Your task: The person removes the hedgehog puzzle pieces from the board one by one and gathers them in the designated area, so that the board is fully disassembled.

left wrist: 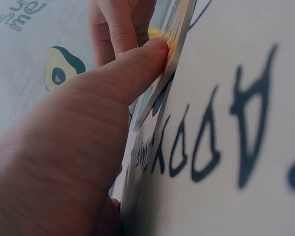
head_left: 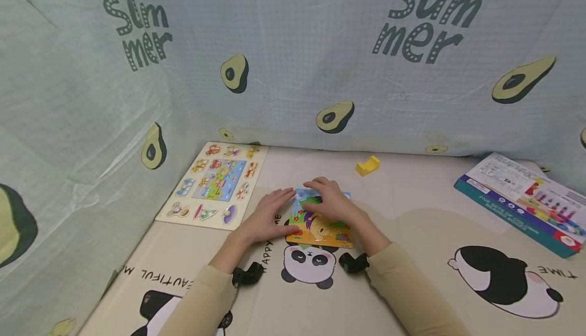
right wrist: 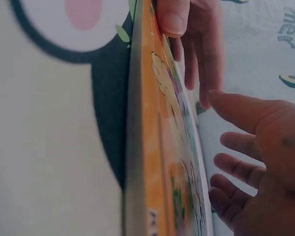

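Observation:
A colourful picture board (head_left: 319,230) with a cartoon animal lies flat on the panda-print cloth. Beside its left edge is my left hand (head_left: 264,219), fingers extended towards the far corner; its thumb (left wrist: 150,54) rests on the board's face near the lower left corner. Over the upper right part of the board is my right hand (head_left: 333,203), with loosely bent, spread fingers. In the right wrist view nothing shows within the right hand's fingers (right wrist: 238,167). Whether these fingertips touch the board I cannot tell.
On the left lies a cream puzzle board (head_left: 183,204) with several pictures. A small yellow U-shaped block (head_left: 368,166) sits at the back. A flat printed box (head_left: 517,209) lies at the right. Avocado-print fabric (head_left: 293,61) hangs behind and at the left.

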A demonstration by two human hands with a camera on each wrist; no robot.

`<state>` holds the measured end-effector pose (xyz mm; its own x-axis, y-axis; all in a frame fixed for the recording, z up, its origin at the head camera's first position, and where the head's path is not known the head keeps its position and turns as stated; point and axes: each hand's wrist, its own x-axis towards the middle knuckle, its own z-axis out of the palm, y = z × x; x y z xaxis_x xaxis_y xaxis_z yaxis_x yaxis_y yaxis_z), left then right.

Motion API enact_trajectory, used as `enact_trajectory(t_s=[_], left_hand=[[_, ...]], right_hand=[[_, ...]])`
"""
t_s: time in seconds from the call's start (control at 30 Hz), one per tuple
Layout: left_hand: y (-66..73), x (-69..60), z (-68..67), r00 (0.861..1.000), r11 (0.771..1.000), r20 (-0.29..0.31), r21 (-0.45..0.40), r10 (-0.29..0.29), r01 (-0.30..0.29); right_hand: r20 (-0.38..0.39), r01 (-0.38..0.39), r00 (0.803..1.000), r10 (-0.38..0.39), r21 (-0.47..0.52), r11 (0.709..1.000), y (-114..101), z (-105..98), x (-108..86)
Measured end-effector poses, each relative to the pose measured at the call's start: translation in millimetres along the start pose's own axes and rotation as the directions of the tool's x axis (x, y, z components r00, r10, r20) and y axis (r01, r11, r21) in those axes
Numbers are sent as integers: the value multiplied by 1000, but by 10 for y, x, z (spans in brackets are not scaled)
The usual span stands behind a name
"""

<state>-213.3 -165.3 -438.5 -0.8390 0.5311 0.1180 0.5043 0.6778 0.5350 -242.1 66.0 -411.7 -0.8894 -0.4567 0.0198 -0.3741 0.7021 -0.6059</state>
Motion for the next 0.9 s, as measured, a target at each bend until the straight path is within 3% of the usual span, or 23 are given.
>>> enact_trajectory(t_s=[0.57, 0.9], left_hand=[[25, -28, 6, 999, 999, 30, 20, -46, 45], [32, -5, 10, 997, 998, 50, 22, -61, 60]], right_hand=[[-13, -40, 999, 39, -113, 993, -31, 140, 7], [-35, -63, 998, 61, -72, 995, -17, 144, -4]])
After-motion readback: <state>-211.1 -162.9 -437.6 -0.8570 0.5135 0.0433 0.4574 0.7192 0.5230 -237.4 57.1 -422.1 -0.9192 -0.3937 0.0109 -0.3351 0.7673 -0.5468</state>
